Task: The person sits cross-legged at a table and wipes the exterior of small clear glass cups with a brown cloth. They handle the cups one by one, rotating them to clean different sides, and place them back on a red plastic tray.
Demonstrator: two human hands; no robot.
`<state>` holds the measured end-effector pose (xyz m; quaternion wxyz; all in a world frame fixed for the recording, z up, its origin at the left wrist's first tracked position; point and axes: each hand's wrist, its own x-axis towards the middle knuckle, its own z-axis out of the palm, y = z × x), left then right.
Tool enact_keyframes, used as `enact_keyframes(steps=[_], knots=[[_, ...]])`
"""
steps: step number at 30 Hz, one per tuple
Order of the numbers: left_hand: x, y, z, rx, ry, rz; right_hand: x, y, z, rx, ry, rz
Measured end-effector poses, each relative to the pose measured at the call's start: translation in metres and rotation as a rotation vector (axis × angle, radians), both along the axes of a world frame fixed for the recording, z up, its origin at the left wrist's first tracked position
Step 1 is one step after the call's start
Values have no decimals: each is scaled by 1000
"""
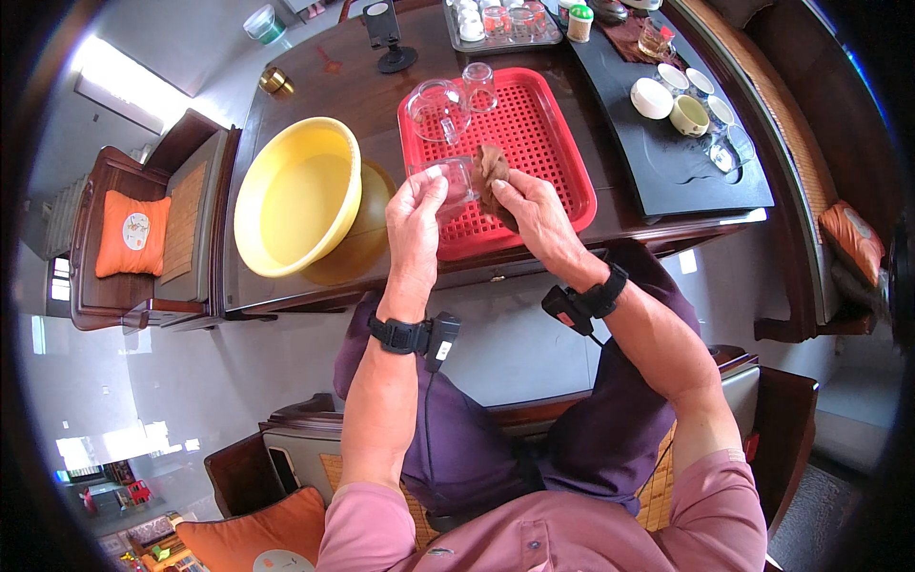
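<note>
My left hand [418, 207] grips a clear glass cup [455, 180], tilted on its side above the near part of a red perforated plastic tray [582, 196]. A crumpled brown cloth [490, 168] is pinched in my right hand [532, 207], right beside the rim end of the cup; whether the two touch I cannot tell. Farther back on the tray lie a larger clear glass vessel with a handle [437, 111] and a small upturned glass [480, 87].
Left of the tray stands a yellow plastic basin [297, 196] holding liquid. A black tea tray [686, 186] with several cups lies to the right. Behind are a metal tray of cups and glasses [504, 44], a black phone stand [393, 57] and a small brass-coloured pot [275, 82].
</note>
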<state>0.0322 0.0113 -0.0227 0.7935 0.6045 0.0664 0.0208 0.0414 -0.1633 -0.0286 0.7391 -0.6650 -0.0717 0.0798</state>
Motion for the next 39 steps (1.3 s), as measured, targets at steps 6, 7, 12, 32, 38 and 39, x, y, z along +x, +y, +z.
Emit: enact_keyframes(steps=[6,7,12,32,38,39], knots=[[-11,-12,7,269,-188,-136,-6,3,-3,19,-19,-79],[-13,-14,10,295,-208,-202,-5,1,0,95,18,-76],[-13,-15,4,240,-166,-274,-4,1,4,-241,-237,-43],[-11,0,20,-123,-18,-256,35,-49,21,-239,-133,22],[-5,3,12,57,-44,-199,32,-47,26,-186,-180,-100],[-4,3,11,130,-63,-197,35,-44,27,27,-153,-98]])
